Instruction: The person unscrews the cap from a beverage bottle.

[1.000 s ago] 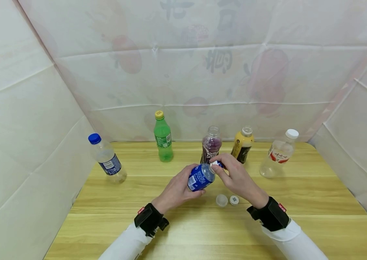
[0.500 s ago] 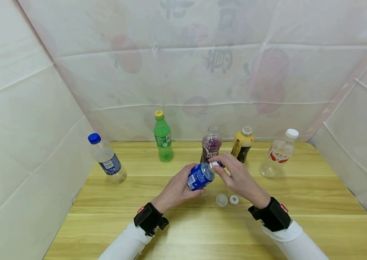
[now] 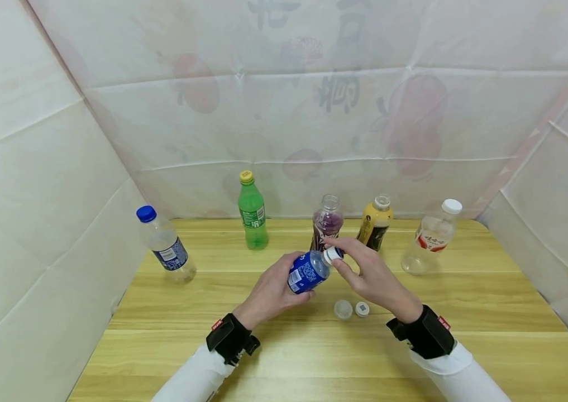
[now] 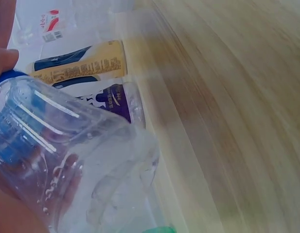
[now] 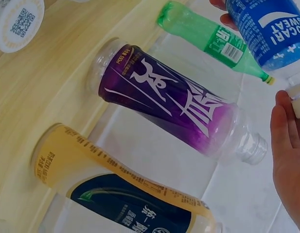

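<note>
My left hand (image 3: 273, 287) grips a blue-labelled Pocari Sweat bottle (image 3: 309, 272), holding it tilted above the table with its neck toward the right. A white cap (image 3: 333, 255) with a dark blue top sits at the bottle's mouth. My right hand (image 3: 371, 276) has its thumb and forefinger on either side of that cap. In the right wrist view the fingertips (image 5: 282, 104) are right at the white cap. The left wrist view shows the clear lower body of a bottle (image 4: 91, 160) close up.
Behind the hands stand an uncapped purple bottle (image 3: 327, 223) and an uncapped yellow bottle (image 3: 375, 223). A green bottle (image 3: 252, 218), a blue-capped bottle (image 3: 168, 245) and a white-capped bottle (image 3: 432, 240) stand apart. Two loose caps, one translucent (image 3: 343, 310), one white (image 3: 362, 309), lie on the table.
The right hand's fingers have turned and spread about the cap, so more of it shows. The held bottle has shifted slightly left. Everything on the table stays put.
</note>
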The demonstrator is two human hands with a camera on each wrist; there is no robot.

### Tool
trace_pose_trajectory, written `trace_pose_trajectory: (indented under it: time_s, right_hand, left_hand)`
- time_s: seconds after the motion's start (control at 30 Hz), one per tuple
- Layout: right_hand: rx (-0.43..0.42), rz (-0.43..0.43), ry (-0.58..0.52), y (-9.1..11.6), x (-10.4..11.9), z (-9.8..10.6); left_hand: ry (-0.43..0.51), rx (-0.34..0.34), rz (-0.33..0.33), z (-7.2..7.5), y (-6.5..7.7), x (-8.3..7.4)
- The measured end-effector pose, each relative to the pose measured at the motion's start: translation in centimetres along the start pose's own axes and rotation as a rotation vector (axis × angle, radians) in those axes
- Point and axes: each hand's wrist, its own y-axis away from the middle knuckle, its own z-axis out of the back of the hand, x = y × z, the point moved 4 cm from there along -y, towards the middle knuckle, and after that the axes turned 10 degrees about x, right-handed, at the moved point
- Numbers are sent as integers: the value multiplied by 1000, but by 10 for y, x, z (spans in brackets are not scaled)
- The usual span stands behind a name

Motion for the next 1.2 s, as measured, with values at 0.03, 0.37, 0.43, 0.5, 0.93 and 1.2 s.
trace_pose_trajectory:
  time_s: [0.03,0.37,0.43,0.5,0.93,1.2]
  right_hand:
    - [2,-22,-20,0,0,0]
    - [-87,-313,13,-1,-5,2]
    - [-90,-352,36,-1,-6,2]
    - [-82,-377,43,0,-6,2]
    - [-49,-272,19,-3,-4,-2]
    - [-35,-177,-32,-2,0,-1]
  left_hand:
    - [-23,-16,-5,1,0,0]
    - [-245,-71,-19,6,1,0]
    - [-279,-69,-21,7,1,0]
    - [-300,-71,-28,8,1,0]
    - [-273,-64,-46,8,3,1]
    - [-237,-59,-50,9,4,2]
